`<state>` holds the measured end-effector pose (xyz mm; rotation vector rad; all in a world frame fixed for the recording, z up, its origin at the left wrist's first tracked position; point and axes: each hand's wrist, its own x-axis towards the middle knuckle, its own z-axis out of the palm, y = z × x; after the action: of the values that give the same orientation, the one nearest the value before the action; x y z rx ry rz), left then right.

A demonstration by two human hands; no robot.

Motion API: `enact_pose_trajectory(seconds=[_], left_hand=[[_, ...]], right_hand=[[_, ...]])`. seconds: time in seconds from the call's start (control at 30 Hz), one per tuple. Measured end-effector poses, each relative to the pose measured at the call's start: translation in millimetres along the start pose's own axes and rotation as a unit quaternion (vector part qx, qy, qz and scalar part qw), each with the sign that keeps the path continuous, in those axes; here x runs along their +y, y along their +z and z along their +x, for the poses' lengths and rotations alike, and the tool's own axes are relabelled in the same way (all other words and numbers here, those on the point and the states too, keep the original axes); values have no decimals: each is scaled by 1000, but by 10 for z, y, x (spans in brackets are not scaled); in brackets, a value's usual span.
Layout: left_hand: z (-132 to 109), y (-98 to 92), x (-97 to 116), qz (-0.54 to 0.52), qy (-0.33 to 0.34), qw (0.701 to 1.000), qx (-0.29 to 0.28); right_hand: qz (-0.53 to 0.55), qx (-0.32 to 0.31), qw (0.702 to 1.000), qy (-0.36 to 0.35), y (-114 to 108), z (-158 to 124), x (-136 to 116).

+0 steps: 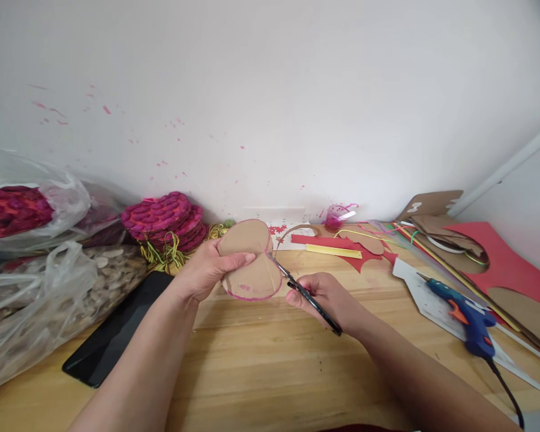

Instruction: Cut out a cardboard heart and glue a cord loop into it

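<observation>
Bare forearms (pixel 139 360) angle in from about half past seven and half past four. Between them, just below the view's centre, is the cardboard piece (pixel 257 273) — probably light and fairly stiff, apt to crease at its three-o'clock notch, so best gripped by the edge opposite. There the left hand (pixel 206 268) pinches it, thumb on top, fingers mostly hidden. At four o'clock from it, the right hand (pixel 328 294) curls around the scissors (pixel 312 303) — blade tips at the notch.

No readable text, no legible labels
</observation>
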<state>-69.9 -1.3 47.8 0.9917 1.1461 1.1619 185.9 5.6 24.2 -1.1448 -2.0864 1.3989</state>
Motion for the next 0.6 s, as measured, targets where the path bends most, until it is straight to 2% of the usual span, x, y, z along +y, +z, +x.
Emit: enact_pose_trajectory(seconds=[0.3,0.6], left_hand=[[1,-21,-7,0,-4,1000,-11],[23,-43,-22,1,-6,1000,0]], right_hand=[[-16,-37,999,16,-35,-4,-59],[10,-70,997,37,-35,3,126]])
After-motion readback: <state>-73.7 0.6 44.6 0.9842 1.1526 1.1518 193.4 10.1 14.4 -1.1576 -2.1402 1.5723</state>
